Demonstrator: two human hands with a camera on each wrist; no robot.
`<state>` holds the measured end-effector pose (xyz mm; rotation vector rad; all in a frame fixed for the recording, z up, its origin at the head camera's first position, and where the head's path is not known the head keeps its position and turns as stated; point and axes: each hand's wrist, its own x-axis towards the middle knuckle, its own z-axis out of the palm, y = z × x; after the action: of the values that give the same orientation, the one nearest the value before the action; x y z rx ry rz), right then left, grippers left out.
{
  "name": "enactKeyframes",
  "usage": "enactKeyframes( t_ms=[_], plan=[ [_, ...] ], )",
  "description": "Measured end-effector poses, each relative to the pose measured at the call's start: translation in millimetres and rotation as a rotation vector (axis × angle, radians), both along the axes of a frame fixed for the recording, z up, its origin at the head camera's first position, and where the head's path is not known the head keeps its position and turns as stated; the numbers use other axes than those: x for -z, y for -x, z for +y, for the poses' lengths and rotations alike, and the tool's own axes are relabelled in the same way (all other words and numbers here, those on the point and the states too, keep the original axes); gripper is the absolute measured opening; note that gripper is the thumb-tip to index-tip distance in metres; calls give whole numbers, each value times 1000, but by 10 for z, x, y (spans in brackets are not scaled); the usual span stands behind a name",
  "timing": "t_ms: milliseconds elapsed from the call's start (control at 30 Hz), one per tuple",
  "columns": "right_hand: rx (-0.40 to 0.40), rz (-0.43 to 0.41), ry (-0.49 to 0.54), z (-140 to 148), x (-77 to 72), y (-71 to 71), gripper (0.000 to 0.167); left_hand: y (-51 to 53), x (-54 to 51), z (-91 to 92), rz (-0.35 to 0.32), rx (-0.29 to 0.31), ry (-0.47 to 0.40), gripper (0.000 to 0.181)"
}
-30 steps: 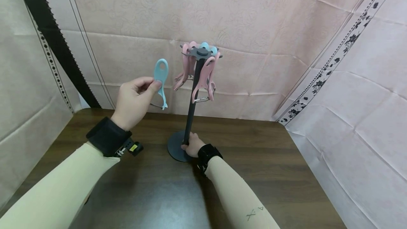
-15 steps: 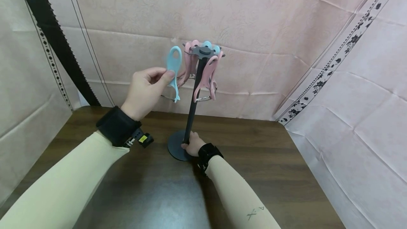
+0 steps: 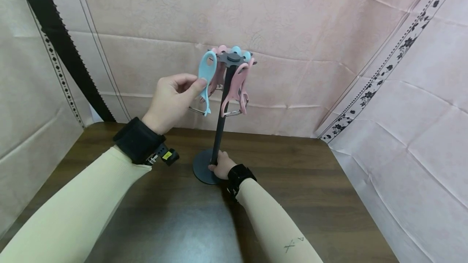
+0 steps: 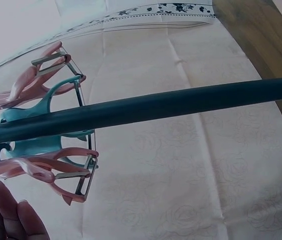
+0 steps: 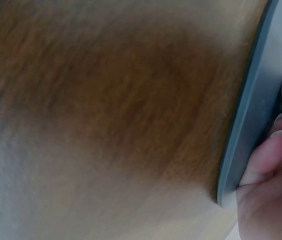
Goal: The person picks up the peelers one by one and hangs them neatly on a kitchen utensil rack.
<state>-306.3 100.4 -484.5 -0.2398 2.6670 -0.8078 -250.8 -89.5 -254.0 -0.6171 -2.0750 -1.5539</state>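
My left hand (image 3: 172,98) pinches a light-blue Y-shaped peeler (image 3: 205,75) between thumb and fingers. It hangs upright, loop end up and blade down, in front of the left side of a dark rotating stand's top hub (image 3: 232,59); whether its loop touches a hook I cannot tell. Pink peelers (image 3: 238,84) and blue peelers (image 4: 33,117) hang from the hub. My right hand (image 3: 224,166) grips the bottom of the stand's pole (image 3: 220,127), just over its round base (image 5: 253,115). In the left wrist view, only fingertips of the left hand (image 4: 13,212) show.
The stand is on a brown wooden table (image 3: 292,173). Pale patterned cloth (image 3: 310,44) encloses the back and sides. A black strip (image 3: 66,48) runs down the cloth at left.
My left hand has carried the blue peeler right and slightly up, from beside the stand to the hub's left edge. The right hand has kept its grip on the pole.
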Motion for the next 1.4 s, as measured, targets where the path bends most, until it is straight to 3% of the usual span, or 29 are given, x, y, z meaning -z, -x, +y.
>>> enactKeyframes(
  t_ms=[467, 800, 1067, 1400],
  plan=[
    [-2, -2, -18, -6, -1, 7, 23, 12, -5, 9, -5, -5, 5, 36],
    [-7, 3, -20, -1, 11, 3, 24, 22, -13, 0, -86, 54, -18, 37],
    [-6, -7, -12, -5, 1, 7, 26, 27, 4, 29, -142, 61, -49, 40],
    [-11, -15, -12, 5, -18, 7, 26, 49, 56, 13, -85, 42, -22, 38]
  ],
)
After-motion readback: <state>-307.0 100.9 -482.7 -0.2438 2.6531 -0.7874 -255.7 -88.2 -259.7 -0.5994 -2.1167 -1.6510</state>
